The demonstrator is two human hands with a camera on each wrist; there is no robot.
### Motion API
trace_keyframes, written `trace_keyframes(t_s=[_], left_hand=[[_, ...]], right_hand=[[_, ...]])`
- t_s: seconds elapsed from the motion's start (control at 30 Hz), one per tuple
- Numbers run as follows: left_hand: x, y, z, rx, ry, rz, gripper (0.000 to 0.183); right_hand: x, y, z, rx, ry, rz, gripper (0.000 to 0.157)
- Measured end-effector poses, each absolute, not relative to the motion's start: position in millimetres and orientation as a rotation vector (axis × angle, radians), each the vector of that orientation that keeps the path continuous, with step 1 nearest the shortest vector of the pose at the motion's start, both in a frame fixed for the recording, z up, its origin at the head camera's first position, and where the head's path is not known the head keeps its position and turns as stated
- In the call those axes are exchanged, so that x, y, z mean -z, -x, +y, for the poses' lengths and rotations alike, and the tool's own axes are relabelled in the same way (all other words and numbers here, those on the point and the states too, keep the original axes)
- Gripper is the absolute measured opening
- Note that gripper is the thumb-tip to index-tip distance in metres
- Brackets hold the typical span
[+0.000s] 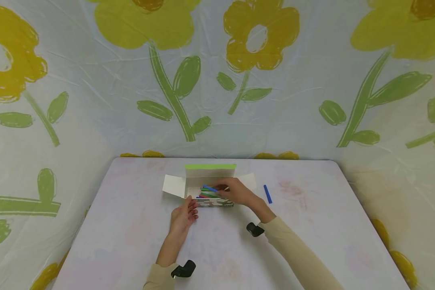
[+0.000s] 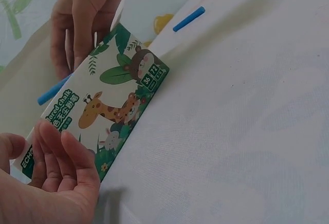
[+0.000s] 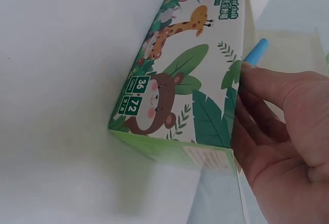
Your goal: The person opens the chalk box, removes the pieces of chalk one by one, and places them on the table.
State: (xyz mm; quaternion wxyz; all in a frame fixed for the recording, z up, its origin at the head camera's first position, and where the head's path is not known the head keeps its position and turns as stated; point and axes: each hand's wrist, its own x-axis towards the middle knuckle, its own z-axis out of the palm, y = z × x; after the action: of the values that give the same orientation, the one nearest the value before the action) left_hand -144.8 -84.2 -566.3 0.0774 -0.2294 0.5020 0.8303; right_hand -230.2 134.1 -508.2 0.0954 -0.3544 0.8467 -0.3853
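Observation:
An open chalk box (image 1: pixel 214 202) printed with a giraffe and a bear stands on the table, its lid raised at the back and its side flaps spread. Inside lie several coloured chalk sticks (image 1: pixel 207 195), green and red ones among them. My left hand (image 1: pixel 183 214) holds the box's front wall near the left corner, thumb on the inner side and fingers in front. Reaching into the box's right half, my right hand (image 1: pixel 235 191) pinches a blue chalk stick (image 3: pixel 257 52). The right fingertips are partly hidden behind the front wall in the right wrist view.
A second blue chalk stick (image 1: pixel 268 194) lies on the pale table (image 1: pixel 217 249) to the right of the box. White side flaps (image 1: pixel 174 185) stick out left and right. Behind the table hangs a flower-printed cloth (image 1: pixel 293 100).

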Motion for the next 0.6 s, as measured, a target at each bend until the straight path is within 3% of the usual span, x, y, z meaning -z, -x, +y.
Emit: trace_keyframes(t_s=[0.6], left_hand=[[568,145,-85,-2.475,0.686,1.519,0.047]], right_hand=[[485,221,184,1.526,0.767,2.342,0.030]])
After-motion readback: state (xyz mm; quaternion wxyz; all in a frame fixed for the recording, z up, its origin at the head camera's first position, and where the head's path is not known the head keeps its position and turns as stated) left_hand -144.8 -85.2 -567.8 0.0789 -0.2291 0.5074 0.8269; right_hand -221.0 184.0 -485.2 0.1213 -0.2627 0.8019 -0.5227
